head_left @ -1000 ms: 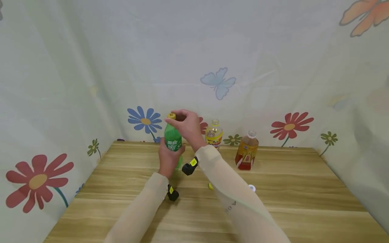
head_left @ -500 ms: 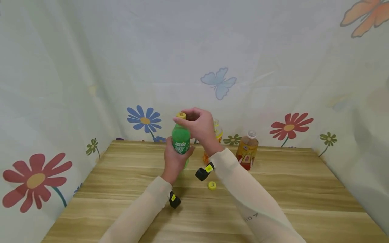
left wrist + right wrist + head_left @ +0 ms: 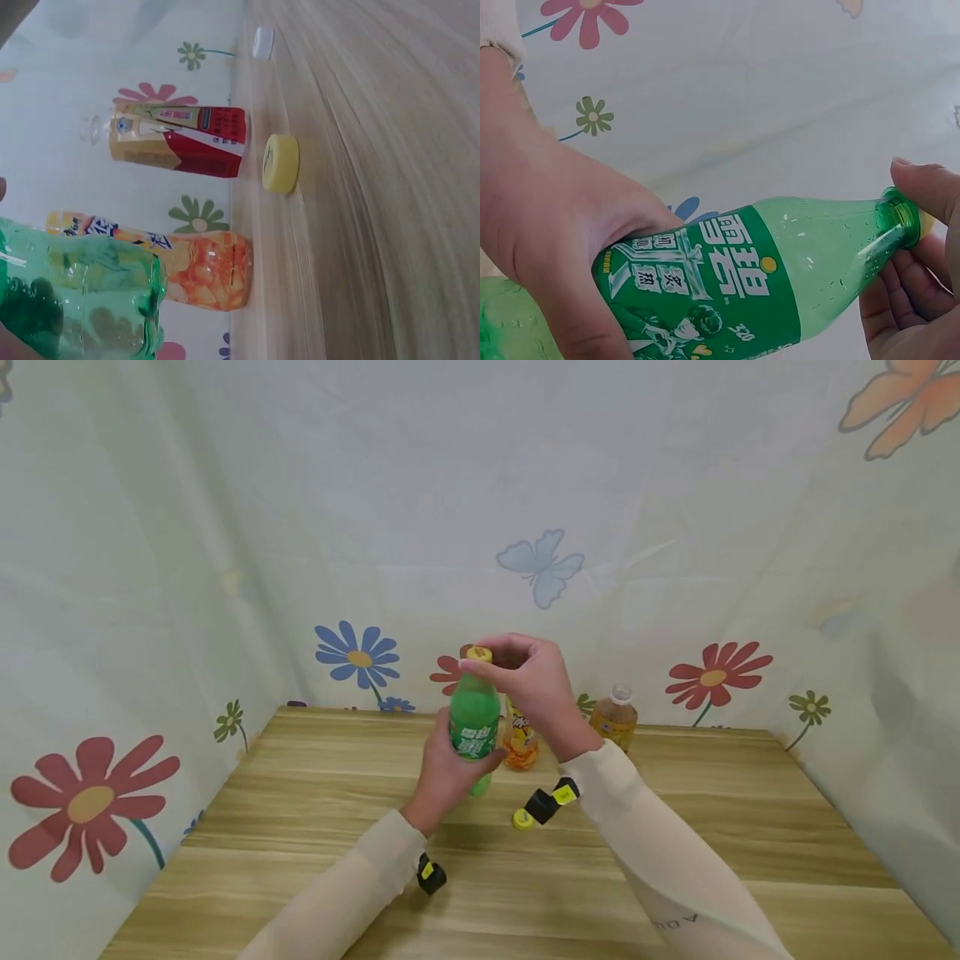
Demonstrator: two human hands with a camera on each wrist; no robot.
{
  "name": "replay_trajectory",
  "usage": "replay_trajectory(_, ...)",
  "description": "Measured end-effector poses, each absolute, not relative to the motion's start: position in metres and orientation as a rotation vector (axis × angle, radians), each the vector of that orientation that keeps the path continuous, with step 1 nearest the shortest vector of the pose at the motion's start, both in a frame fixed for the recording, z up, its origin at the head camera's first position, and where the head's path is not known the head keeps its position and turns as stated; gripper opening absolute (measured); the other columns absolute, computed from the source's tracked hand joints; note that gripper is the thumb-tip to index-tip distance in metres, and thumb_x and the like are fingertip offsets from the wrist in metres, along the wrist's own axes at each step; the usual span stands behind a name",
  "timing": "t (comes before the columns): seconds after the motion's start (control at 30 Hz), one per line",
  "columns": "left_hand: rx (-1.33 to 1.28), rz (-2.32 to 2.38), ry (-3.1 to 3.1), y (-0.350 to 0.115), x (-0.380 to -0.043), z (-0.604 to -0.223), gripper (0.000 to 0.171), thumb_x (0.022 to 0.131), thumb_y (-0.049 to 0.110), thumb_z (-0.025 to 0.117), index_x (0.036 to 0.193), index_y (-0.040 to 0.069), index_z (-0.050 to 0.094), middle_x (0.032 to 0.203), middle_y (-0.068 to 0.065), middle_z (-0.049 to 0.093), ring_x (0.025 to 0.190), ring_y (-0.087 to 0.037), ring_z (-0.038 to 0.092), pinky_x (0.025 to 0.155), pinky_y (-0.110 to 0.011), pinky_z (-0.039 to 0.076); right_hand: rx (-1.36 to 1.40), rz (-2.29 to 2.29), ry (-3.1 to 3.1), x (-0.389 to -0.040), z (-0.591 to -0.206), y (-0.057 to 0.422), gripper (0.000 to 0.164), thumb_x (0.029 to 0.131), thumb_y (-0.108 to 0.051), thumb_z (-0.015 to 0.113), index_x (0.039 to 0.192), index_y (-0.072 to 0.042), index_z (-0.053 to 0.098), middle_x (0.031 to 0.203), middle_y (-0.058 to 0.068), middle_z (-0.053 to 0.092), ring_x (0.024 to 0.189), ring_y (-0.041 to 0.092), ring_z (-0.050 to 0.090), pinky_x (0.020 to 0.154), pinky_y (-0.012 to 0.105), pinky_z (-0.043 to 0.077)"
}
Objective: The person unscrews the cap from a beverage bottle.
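Observation:
My left hand [image 3: 446, 768] grips a green soda bottle [image 3: 476, 722] round its labelled middle, holding it nearly upright. In the left wrist view the bottle's base hangs clear of the wooden table. My right hand [image 3: 532, 681] pinches the yellow cap [image 3: 479, 653] at the bottle's mouth between thumb and fingers. Seen from the right wrist, the bottle neck [image 3: 896, 217] runs right up to the thumb, and a sliver of yellow shows past its rim. The label [image 3: 705, 292] is green with white characters. Behind the hands stands an orange drink bottle [image 3: 210, 266], partly covered.
A capless tea bottle [image 3: 615, 718] with a red and yellow label stands at the back right, partly behind my right arm. A loose yellow cap [image 3: 522, 818] and a white cap [image 3: 263, 43] lie on the wooden table [image 3: 315, 777]. A floral curtain [image 3: 375, 527] rises behind.
Both hands have carried the green soda bottle rightward and slightly nearer, the right hand staying at its cap. The right arm now covers the white cap and more of the tea bottle.

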State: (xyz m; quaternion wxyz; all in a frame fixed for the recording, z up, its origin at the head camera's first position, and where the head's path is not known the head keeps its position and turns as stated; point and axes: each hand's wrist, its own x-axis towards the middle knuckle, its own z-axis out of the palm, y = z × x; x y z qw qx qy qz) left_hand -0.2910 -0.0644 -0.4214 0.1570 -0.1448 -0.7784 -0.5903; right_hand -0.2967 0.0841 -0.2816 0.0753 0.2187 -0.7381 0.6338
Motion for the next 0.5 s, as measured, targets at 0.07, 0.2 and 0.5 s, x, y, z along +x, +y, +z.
replay_trajectory(0.07,-0.464,-1.71,-2.222,-0.062,-0.288,-0.422,0.08,0.081,0.023,0.088,0.145,0.02,0.039,0.132,-0.004,0.062,0.12,-0.026,0.063,0.106,-0.05,0.052,0.645,1.895,-2.226,-0.291,-0.28,0.089,0.037,0.082,-0.043,0.086,0.109,-0.019,0.078,0.108,0.002,0.077,0.098,0.023,0.07,0.084,0.032,0.059)
replay_trajectory(0.2,-0.593,-1.774,-2.221,-0.058,-0.282,-0.421,0.081,0.081,0.022,0.088,0.145,0.026,0.039,0.133,0.0,0.062,0.121,-0.023,0.062,0.107,-0.046,0.052,0.615,1.875,-2.243,-0.28,-0.279,0.099,0.037,0.08,-0.042,0.087,0.108,-0.019,0.077,0.104,0.002,0.076,0.094,0.023,0.07,0.08,0.032,0.059)
replay_trajectory(0.5,-0.881,-1.903,-2.281,-0.052,-0.273,-0.425,0.081,0.079,0.018,0.089,0.143,0.031,0.042,0.134,-0.002,0.063,0.12,-0.019,0.063,0.107,-0.04,0.052,0.6,1.833,-2.273,-0.255,-0.281,0.122,0.038,0.081,-0.038,0.087,0.11,-0.016,0.076,0.105,0.004,0.074,0.09,0.024,0.069,0.074,0.032,0.06)
